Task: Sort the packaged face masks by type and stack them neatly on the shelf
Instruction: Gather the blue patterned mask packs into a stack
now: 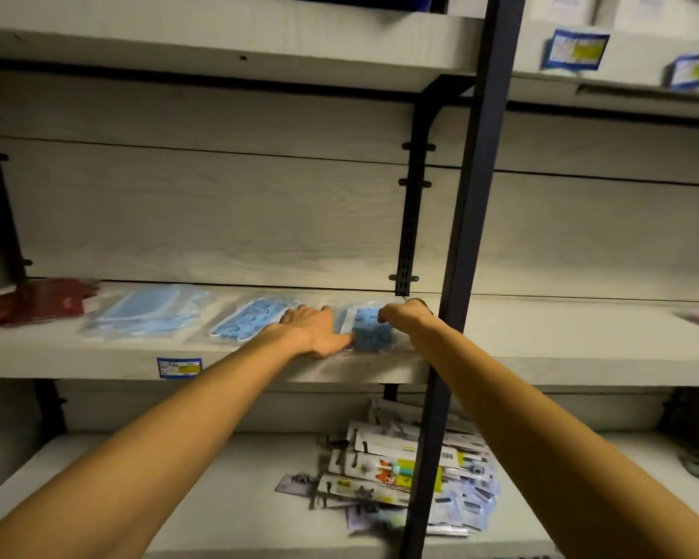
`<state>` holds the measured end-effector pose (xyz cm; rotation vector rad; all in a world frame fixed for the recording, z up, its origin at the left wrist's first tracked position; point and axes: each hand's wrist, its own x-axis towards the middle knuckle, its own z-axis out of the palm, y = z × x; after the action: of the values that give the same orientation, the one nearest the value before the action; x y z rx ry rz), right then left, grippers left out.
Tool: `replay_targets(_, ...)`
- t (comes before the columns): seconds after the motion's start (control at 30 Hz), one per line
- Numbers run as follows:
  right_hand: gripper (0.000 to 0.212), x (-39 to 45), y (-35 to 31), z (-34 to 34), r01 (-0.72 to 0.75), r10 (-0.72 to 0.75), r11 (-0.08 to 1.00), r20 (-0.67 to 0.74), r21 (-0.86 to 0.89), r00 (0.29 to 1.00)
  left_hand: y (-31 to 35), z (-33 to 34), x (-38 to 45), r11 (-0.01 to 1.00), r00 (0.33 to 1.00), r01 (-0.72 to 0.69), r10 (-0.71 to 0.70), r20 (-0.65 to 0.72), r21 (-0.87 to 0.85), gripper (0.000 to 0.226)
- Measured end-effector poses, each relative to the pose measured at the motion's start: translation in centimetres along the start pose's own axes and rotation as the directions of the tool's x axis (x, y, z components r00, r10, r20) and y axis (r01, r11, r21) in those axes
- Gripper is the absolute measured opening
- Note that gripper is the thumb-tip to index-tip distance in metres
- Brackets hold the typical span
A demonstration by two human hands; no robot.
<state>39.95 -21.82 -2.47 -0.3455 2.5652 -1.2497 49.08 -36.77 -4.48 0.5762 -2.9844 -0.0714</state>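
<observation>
mask pack (370, 330) lies between left hand (313, 328) and right hand (404, 314).

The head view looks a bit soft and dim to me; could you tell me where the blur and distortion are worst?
Head view: dim, uneven light, dark at the left edge; motion blur smears the price tags top right and the carded packs below; the mask packet between both hands stays readable though soft; wide-angle bending bows the shelf edges.

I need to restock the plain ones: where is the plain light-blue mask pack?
In the head view, the plain light-blue mask pack lies left on the middle shelf, between the red packet and the patterned blue mask pack.
</observation>
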Motion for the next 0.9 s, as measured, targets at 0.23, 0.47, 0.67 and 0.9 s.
replay_targets(0.23,0.053,0.5,-1.5,-0.4,-0.148,0.155,0.984,0.066,-0.094,0.986,0.3,-0.4,1.1,0.999,0.999,-0.032,0.034,0.040,-0.041,0.053)
replay_targets(0.47,0.066,2.5,-0.5,-1.5,-0.354,0.307,0.915,0.238,0.192,0.922,-0.8,0.1,2.3,0.998,0.999,-0.001,0.004,0.049,-0.055,0.066)
replay_targets(0.67,0.053,3.7,-1.1,1.3,-0.226,0.229,0.973,0.102,-0.038,0.968,-1.3,1.3,3.6,0.997,0.998,-0.065,0.066,0.016,-0.045,0.073)
replay_targets(0.9,0.037,5.3,-0.3,3.0,-0.027,0.025,1.000,-0.115,-0.012,0.993,-2.1,1.5,4.5,0.981,0.996,-0.089,0.092,0.010,-0.174,0.058)
